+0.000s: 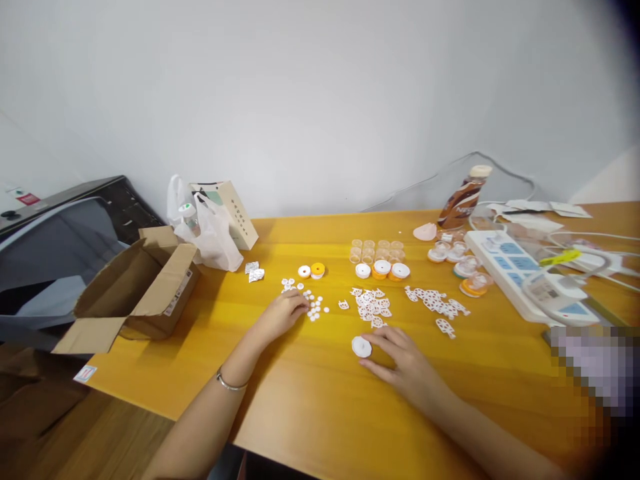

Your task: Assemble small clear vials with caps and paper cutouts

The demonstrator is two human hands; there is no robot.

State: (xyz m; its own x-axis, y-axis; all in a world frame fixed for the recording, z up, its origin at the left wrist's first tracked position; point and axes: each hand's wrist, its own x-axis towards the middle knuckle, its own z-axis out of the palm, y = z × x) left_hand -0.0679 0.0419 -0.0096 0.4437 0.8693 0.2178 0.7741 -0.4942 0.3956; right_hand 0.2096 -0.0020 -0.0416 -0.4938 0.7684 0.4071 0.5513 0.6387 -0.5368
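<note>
My right hand (397, 360) grips a round white plastic cap (361, 347) between thumb and fingers, just over the table. Over at the scattered small white discs (315, 308) is my left hand (284, 313), its fingers drawn together at the tips; whatever they pinch is hidden. Between and beyond the hands lies a pile of white openwork plastic pieces (373, 305), with one loose piece (343, 305) beside it. A second group of openwork pieces (435, 301) spreads farther right. Behind the discs are a white ring-shaped part (304, 271) and a yellow one (317, 269).
Clear cups (377, 250) stand in rows behind white and orange caps (381, 268). Clear-domed assemblies (475, 285) sit near a power strip (525, 277) and a bottle (465, 197). An open cardboard box (165, 293), a plastic bag (215, 233) and foil pieces (256, 275) occupy the left.
</note>
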